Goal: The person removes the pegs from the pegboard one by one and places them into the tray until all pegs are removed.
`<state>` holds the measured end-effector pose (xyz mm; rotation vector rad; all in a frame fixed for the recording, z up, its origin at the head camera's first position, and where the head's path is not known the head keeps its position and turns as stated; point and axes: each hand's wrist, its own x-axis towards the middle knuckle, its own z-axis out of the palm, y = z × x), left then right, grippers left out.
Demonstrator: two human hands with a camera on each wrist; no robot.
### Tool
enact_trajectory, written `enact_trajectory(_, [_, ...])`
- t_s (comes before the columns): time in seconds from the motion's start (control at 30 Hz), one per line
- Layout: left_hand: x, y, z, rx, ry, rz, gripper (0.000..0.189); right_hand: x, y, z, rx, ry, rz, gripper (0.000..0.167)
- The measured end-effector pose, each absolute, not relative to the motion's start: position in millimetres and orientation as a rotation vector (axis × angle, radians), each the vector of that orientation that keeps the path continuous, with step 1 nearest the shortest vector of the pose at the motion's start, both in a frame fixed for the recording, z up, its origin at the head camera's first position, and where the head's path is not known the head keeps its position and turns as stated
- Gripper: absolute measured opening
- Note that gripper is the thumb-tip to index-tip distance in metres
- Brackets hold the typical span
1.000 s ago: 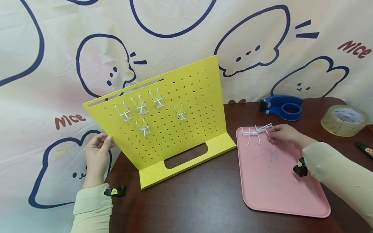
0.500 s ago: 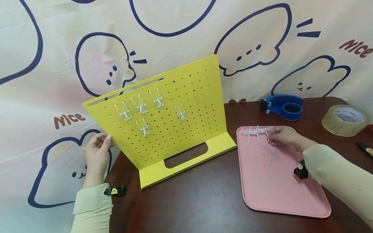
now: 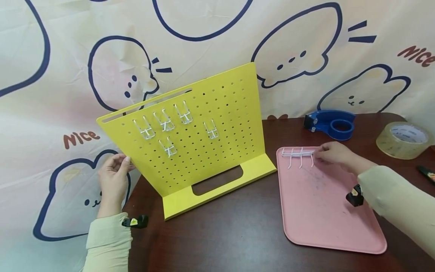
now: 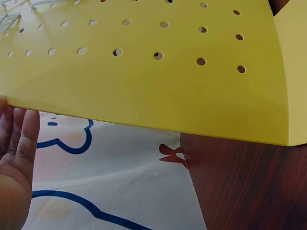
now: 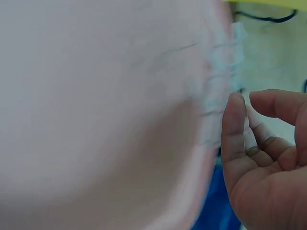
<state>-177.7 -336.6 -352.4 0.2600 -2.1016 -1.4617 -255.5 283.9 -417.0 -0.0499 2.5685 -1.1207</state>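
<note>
Filling the whole space behind the pegboard, there's the pale printed backdrop (image 3: pixel 210 37), all dark-blue cartoon outlines. Beneath the pegboard runs the dark wood surface (image 3: pixel 238 234). And here's the yellow pegboard (image 3: pixel 200 155) itself, standing on its flat, cut-out foot! Just to its right lies the pink tray (image 3: pixel 333 211), flat on the surface.

Now the hands, well apart. The left hand (image 3: pixel 113 173) is clamped on the pegboard's left edge, thumb at the front, fingers tucked behind. The right hand (image 3: pixel 334 153) is over on the right, thumb and forefinger nearly together at the near end of some white wirework; whether they actually pinch it, I can't tell.

Beyond the tray, right of the pegboard, sits the blue tape dispenser (image 3: pixel 327 126), with the clear tape roll (image 3: pixel 402 149) farther right again. That white wirework (image 3: pixel 297 154) rests along the tray's far end, right of the pegboard, bent prongs showing. Smallest of all, five white hooks (image 3: pixel 147 132) on the pegboard: three along the top, one below, one nearer the middle!
</note>
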Motion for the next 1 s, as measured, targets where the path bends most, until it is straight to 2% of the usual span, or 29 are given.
enact_trajectory(0.2, [-179,-337,-351,0.248,-2.104,-1.462,0.007,-267,238,-376,-0.213,2.507,-1.339,0.038])
enact_trajectory(0.63, [-181,-334,-353,0.236,-2.095,-1.487,0.005,-271,79,-277,-0.457,1.949,-1.843,0.034])
enact_trajectory(0.8, [-180,-335,-354,0.258,-2.098,-1.488,0.005,-272,36,-259,-0.392,1.771,-1.954,0.031])
enact_trajectory(1.0, [-177,-338,-353,0.263,-2.092,-1.498,0.007,-269,-1,-256,-0.351,1.644,-1.994,0.029])
